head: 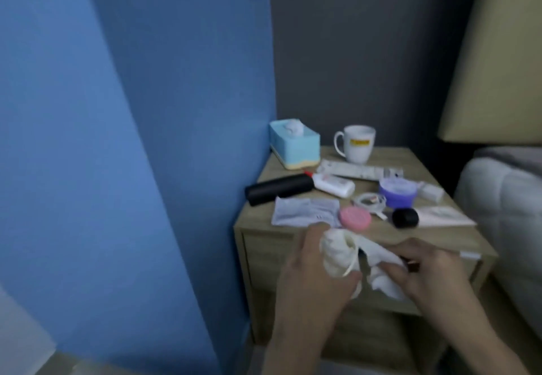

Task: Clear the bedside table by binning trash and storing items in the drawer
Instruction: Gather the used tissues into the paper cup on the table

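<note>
My left hand grips a crumpled white tissue wad in front of the wooden bedside table. My right hand holds more white tissue right beside it, and something small and dark red shows at its fingers. On the tabletop lie a black cylinder, a grey flat packet, a pink round case, a white bottle, a coiled white cable, a purple jar and a small black container. The drawer front looks closed.
A light blue tissue box and a white mug stand at the back of the table. A long white box, a small white item and a flat white packet lie to the right. Blue wall on the left, bed on the right.
</note>
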`<action>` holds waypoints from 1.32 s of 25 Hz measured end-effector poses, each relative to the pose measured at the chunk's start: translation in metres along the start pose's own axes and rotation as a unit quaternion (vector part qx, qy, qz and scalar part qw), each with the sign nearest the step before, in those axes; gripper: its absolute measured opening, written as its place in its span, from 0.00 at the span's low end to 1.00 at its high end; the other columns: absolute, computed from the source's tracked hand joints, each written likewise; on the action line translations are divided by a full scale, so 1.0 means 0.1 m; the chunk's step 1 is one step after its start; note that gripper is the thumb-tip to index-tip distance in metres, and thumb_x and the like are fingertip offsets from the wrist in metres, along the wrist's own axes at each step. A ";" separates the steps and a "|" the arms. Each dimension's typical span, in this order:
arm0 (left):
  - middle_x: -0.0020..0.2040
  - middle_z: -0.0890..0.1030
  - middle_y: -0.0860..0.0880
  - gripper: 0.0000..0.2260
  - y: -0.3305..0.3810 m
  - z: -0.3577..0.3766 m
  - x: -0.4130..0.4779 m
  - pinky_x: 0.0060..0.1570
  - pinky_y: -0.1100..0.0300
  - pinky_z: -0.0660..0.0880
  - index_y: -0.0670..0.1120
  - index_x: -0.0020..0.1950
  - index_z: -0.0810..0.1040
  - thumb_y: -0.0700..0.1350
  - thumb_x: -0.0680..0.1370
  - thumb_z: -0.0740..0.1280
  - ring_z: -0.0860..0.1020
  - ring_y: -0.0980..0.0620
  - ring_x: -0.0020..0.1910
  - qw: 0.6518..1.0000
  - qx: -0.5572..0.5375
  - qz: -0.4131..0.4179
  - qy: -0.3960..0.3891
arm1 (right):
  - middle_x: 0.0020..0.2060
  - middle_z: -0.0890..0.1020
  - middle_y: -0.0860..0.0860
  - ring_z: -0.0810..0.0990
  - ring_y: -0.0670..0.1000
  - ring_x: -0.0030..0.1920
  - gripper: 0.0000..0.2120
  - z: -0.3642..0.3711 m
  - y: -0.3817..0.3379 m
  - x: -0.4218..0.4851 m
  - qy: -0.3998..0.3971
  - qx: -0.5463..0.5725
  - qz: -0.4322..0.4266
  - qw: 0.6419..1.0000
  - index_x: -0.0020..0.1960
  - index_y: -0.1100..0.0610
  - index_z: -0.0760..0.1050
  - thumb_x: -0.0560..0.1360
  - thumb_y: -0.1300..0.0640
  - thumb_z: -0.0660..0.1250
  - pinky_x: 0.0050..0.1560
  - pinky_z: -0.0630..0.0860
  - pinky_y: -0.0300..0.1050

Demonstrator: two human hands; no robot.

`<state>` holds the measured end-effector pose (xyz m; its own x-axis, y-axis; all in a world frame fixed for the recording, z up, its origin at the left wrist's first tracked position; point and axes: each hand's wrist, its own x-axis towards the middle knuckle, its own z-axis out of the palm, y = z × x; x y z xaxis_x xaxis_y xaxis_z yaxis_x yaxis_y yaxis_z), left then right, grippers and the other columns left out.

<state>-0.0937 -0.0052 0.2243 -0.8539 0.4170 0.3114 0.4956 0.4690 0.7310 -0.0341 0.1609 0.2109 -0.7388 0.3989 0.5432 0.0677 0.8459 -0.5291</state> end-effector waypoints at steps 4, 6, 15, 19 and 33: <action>0.61 0.72 0.54 0.24 0.19 -0.31 0.61 0.55 0.56 0.74 0.53 0.61 0.70 0.51 0.68 0.73 0.73 0.51 0.60 1.000 0.019 0.014 0.010 | 0.27 0.79 0.50 0.73 0.45 0.28 0.04 -0.04 -0.16 0.57 -0.034 -0.060 -0.004 0.998 0.36 0.57 0.83 0.63 0.64 0.75 0.29 0.64 0.34; 0.61 0.73 0.50 0.24 0.18 -0.28 0.81 0.56 0.52 0.75 0.50 0.62 0.72 0.51 0.67 0.74 0.74 0.48 0.59 0.999 0.034 0.009 0.006 | 0.29 0.82 0.54 0.76 0.50 0.30 0.03 0.10 -0.10 0.74 -0.061 -0.082 0.009 0.995 0.37 0.57 0.83 0.65 0.63 0.74 0.30 0.70 0.41; 0.62 0.75 0.48 0.24 0.06 0.03 1.41 0.54 0.55 0.73 0.47 0.63 0.74 0.49 0.68 0.75 0.75 0.47 0.60 0.997 0.066 0.027 -0.002 | 0.26 0.73 0.43 0.72 0.40 0.30 0.20 0.51 0.08 1.11 -0.157 -0.093 0.056 0.982 0.26 0.43 0.66 0.71 0.59 0.68 0.28 0.64 0.33; 0.62 0.73 0.47 0.25 0.07 0.13 1.62 0.56 0.53 0.73 0.46 0.64 0.73 0.48 0.69 0.75 0.74 0.47 0.61 0.994 0.099 0.040 -0.014 | 0.28 0.76 0.45 0.75 0.44 0.32 0.10 0.60 0.19 1.27 -0.149 -0.136 0.040 0.979 0.33 0.49 0.74 0.71 0.60 0.67 0.31 0.68 0.33; 0.57 0.76 0.49 0.23 0.07 0.08 1.46 0.49 0.59 0.72 0.47 0.58 0.76 0.50 0.66 0.75 0.75 0.50 0.56 0.997 0.065 0.030 -0.020 | 0.30 0.81 0.50 0.75 0.45 0.30 0.06 0.33 0.17 1.13 -0.088 -0.057 0.000 0.994 0.39 0.55 0.81 0.65 0.66 0.72 0.32 0.68 0.34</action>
<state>-0.2140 0.0650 0.2701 -0.8160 0.4772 0.3261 0.5646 0.5376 0.6263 -0.1388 0.2089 0.2413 -0.8442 0.3386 0.4155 0.1354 0.8848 -0.4460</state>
